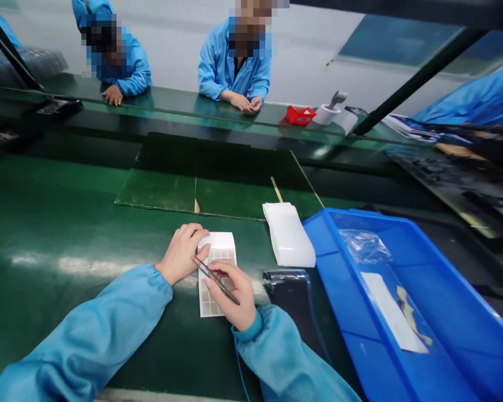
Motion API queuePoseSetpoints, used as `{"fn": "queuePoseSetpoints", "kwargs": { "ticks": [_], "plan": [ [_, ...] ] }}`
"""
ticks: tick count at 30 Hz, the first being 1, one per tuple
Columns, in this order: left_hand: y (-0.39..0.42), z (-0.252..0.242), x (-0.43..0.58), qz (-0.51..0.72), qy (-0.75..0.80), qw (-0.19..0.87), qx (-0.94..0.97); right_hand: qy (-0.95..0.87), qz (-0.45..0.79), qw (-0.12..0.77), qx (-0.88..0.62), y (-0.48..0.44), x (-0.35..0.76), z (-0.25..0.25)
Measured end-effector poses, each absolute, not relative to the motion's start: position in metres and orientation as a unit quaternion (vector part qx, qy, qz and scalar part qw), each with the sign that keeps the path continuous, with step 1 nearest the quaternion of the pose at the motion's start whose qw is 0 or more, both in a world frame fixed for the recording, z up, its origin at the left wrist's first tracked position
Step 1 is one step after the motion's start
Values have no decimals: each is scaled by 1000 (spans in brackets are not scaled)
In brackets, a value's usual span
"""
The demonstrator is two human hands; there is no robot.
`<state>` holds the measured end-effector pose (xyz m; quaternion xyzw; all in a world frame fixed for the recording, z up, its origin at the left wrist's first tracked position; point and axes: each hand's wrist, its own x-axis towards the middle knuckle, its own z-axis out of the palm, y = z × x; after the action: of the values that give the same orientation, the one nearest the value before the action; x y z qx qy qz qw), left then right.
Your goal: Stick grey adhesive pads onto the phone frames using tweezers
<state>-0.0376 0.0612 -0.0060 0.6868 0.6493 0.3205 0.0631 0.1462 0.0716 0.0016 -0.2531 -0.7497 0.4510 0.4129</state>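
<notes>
The label sheet lies flat on the green belt, near centre. The left hand, fingers curled together, pins its left edge. The right hand pinches tweezers over it. To the right lie a white stack, a dark pouch and a blue bin.

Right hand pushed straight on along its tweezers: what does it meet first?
Probably the left hand: the right hand aims its tweezers up-left over the sheet, tips right by that hand's fingers. Depth unclear.

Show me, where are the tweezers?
In the head view, the tweezers are low at centre, pinched in the right hand, tips over the white grid sheet that the left hand touches.
</notes>
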Motion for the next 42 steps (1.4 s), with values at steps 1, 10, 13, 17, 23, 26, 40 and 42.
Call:
{"fn": "queuePoseSetpoints", "kwargs": {
  "ticks": [1, 10, 13, 17, 23, 26, 40, 42],
  "plan": [
    [61, -6, -38, 322, 650, 64, 686, -751, 449, 413, -252, 72, 146, 3],
    [61, -3, -38, 310, 648, 64, 693, -748, 439, 428, -255, 71, 146, 5],
    [61, -2, -37, 309, 654, 63, 687, -747, 433, 431, -263, 70, 145, 4],
    [61, -2, -37, 311, 655, 62, 686, -744, 434, 428, -274, 70, 145, 2],
    [60, -1, -38, 309, 649, 56, 693, -741, 432, 426, -287, 69, 145, 1],
    [60, -1, -37, 310, 650, 55, 692, -732, 435, 432, -299, 69, 144, 4],
    [61, -3, -38, 308, 651, 53, 691, -733, 407, 445, -315, 68, 143, 3],
    [61, -3, -39, 307, 652, 55, 691, -732, 409, 443, -316, 69, 143, 3]
  ]
}}
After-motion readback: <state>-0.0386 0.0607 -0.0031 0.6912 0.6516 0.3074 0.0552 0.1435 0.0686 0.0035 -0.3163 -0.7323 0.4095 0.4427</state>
